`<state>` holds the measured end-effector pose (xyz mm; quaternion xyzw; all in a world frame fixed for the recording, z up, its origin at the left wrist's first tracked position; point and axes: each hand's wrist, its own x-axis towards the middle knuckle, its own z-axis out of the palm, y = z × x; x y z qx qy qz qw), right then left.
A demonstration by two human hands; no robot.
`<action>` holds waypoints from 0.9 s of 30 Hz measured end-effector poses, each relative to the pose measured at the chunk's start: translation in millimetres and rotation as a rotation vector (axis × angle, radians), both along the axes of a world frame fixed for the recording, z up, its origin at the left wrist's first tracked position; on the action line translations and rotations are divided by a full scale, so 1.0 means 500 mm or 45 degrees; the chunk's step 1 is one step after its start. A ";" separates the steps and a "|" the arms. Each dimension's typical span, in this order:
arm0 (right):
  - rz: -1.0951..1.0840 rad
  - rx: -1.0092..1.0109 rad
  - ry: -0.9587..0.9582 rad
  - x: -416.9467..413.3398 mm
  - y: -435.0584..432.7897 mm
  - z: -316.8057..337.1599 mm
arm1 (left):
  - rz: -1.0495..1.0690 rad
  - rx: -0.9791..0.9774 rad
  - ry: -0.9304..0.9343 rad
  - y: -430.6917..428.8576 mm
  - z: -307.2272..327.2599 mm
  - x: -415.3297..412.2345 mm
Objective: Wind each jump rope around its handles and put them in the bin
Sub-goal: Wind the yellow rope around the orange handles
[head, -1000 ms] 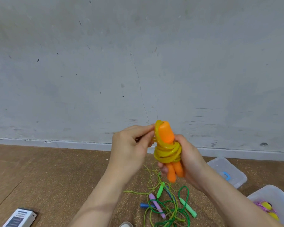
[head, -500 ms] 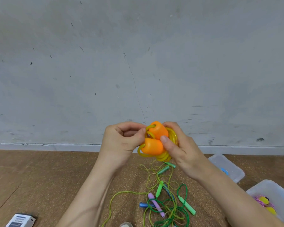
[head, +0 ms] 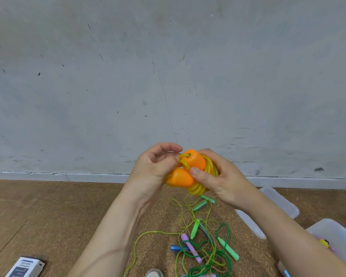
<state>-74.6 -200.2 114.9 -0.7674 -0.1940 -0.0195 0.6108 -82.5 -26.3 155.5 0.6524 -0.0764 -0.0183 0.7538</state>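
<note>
Both hands hold an orange-handled jump rope [head: 190, 170] in front of me, its yellow cord wound in coils around the two handles. My right hand [head: 216, 176] grips the bundle from the right, thumb pressed on the lower handle. My left hand [head: 158, 166] pinches the yellow cord loop at the handle ends. A clear plastic bin [head: 328, 232] stands at the lower right with a wound rope inside. Several loose ropes [head: 204, 246] with green, purple and blue handles lie tangled on the floor below.
The bin's clear lid [head: 278, 204] lies on the brown floor behind my right arm. A small white and dark box [head: 25, 266] sits at the bottom left. A grey wall rises straight ahead.
The bundle was turned from upright, so the handle ends now face me. My left hand stays at the cord loop. The view has shifted slightly.
</note>
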 end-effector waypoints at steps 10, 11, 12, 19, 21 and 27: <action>0.178 -0.089 0.039 -0.002 0.000 0.004 | -0.056 0.126 -0.007 0.033 0.005 0.006; 0.189 -0.097 0.046 -0.003 0.000 0.004 | -0.056 0.147 0.011 0.033 0.005 0.009; 0.202 -0.093 0.055 -0.004 0.000 0.003 | -0.064 0.166 0.028 0.034 0.003 0.014; -0.054 -0.241 -0.041 -0.001 0.004 -0.004 | 0.067 0.432 -0.076 0.005 -0.016 0.014; -0.234 -0.437 -0.145 0.004 0.004 -0.008 | 0.333 0.768 -0.328 -0.005 -0.022 0.011; -0.537 -0.723 -0.250 -0.013 0.012 0.005 | 0.436 1.154 -0.564 -0.029 -0.021 0.004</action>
